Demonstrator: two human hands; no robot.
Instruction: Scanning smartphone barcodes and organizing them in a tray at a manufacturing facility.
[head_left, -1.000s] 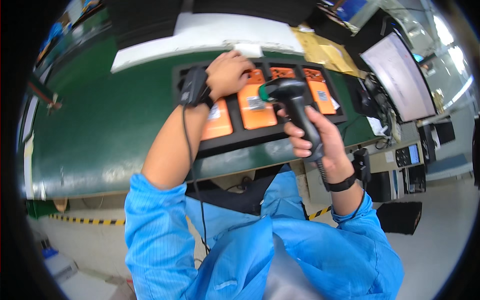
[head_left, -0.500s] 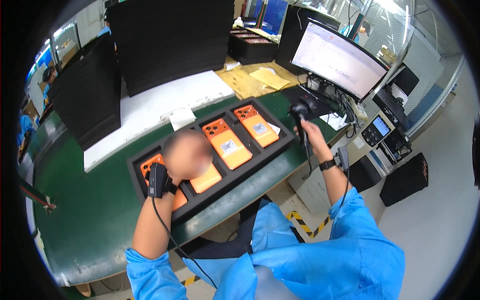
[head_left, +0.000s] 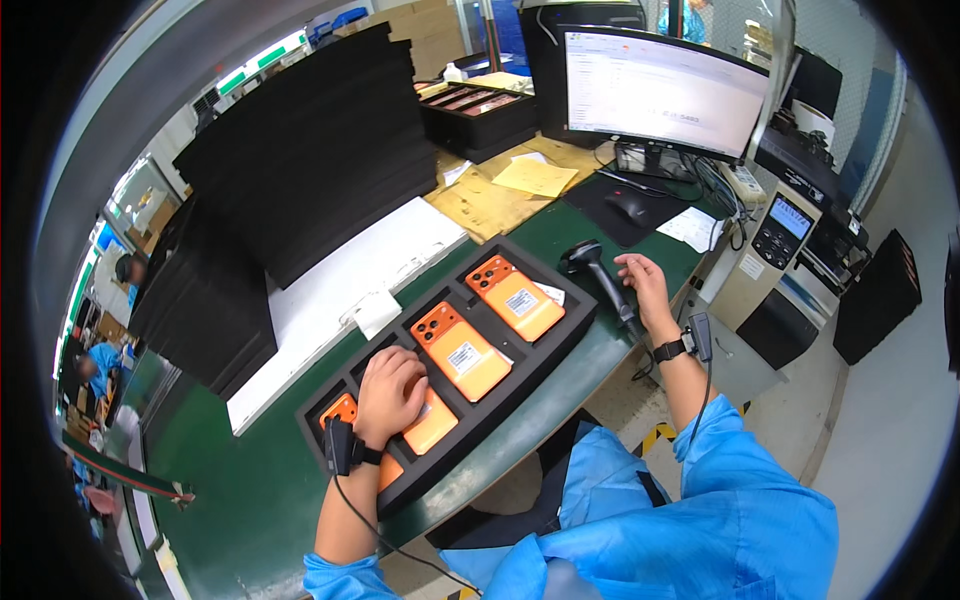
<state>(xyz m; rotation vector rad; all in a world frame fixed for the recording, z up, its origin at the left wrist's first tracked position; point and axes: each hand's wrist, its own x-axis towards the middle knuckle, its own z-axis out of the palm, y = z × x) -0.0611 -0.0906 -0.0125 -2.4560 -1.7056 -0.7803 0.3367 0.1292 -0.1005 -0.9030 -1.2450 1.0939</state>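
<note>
A black foam tray on the green table holds several orange phones, backs up, in separate slots. My left hand lies with curled fingers on one orange phone, covering its upper part. Left of it, another phone is partly hidden by my hand and wrist. To the right, a phone and the far-right phone show white labels. A black handheld barcode scanner rests on the table beside the tray. My right hand hovers just right of it, fingers apart, holding nothing.
Behind the tray are a white board and tall stacks of black foam trays. A monitor, a mouse on a black pad and a label printer stand at the right. Yellow paper lies at the back.
My right hand has let go of the barcode scanner, which now lies on the table. My left hand stays over the same phone. The whole view has shifted and tilted.
</note>
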